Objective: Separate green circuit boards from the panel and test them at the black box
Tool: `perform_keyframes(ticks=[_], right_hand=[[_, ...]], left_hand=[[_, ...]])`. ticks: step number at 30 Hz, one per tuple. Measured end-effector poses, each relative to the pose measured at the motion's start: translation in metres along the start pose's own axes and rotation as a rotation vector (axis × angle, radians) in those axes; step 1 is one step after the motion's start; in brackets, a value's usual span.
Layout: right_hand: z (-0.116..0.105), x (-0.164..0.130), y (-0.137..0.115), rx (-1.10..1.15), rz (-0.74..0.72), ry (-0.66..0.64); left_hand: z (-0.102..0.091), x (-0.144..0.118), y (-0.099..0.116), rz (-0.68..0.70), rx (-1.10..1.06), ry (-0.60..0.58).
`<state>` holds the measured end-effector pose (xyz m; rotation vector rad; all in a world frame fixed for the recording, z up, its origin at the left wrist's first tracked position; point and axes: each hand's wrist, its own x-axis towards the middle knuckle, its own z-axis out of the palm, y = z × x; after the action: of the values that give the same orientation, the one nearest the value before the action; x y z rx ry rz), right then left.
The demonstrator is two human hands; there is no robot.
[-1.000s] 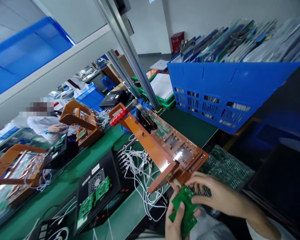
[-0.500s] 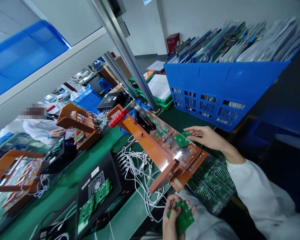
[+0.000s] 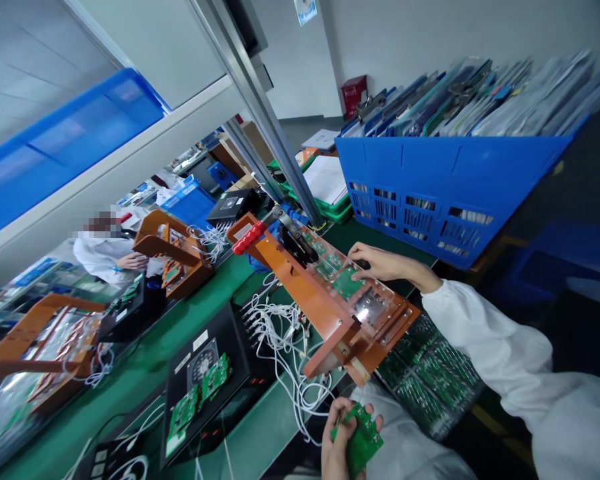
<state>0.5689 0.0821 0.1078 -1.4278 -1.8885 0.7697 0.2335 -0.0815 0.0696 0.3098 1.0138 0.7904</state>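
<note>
On the orange test fixture (image 3: 325, 303), the right hand (image 3: 380, 263) lies with fingers flat, pressing a small green circuit board (image 3: 347, 282) into a slot and gripping nothing. Low at the bench edge, the left hand (image 3: 337, 443) is closed around a second green board (image 3: 361, 440), just beside white cables (image 3: 285, 340). Behind stands a blue crate (image 3: 445, 187).

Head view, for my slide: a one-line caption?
Right hand seats a circuit board in the orange fixture; left hand holds another.
</note>
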Motion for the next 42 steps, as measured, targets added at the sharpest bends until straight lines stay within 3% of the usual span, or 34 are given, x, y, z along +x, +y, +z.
perform_keyframes(ticks=[4, 7, 11, 14, 16, 19, 21, 23, 28, 30, 36, 42], right_hand=[[-0.002, 0.004, -0.004, -0.041, 0.004, -0.043], [0.002, -0.008, -0.008, -0.037, -0.004, 0.015], [0.012, -0.055, -0.020, 0.001, -0.001, 0.189], [0.033, -0.107, -0.044, 0.087, 0.182, 0.421], [0.055, -0.137, -0.069, 0.197, 0.261, 0.346], [0.085, -0.160, -0.108, 0.362, 0.270, 0.068], [0.094, -0.160, -0.122, 0.433, 0.250, -0.039], [0.090, -0.155, -0.118, 0.448, 0.229, -0.045], [0.045, -0.135, -0.064, 0.289, 0.341, 0.253], [0.029, -0.122, -0.047, 0.214, 0.333, 0.287], [0.009, -0.084, -0.033, 0.106, 0.114, 0.088], [-0.003, -0.071, -0.028, 0.071, 0.089, -0.093]], left_hand=[[0.000, -0.001, -0.002, 0.015, 0.012, 0.003], [-0.002, 0.000, -0.003, 0.018, 0.039, 0.045], [-0.002, 0.003, -0.004, 0.000, 0.002, 0.058], [0.003, 0.005, -0.003, -0.019, -0.081, 0.032], [0.009, 0.004, -0.003, -0.014, -0.103, 0.041], [0.022, -0.001, -0.004, 0.019, -0.073, 0.061], [0.030, -0.005, -0.007, 0.049, -0.035, 0.053], [0.036, -0.009, -0.009, 0.096, -0.003, 0.032], [0.033, -0.008, -0.008, 0.138, 0.056, -0.022], [0.024, -0.005, -0.006, 0.097, 0.082, -0.020], [0.000, -0.002, -0.003, 0.064, 0.110, 0.026], [-0.002, -0.004, -0.001, 0.090, 0.109, 0.069]])
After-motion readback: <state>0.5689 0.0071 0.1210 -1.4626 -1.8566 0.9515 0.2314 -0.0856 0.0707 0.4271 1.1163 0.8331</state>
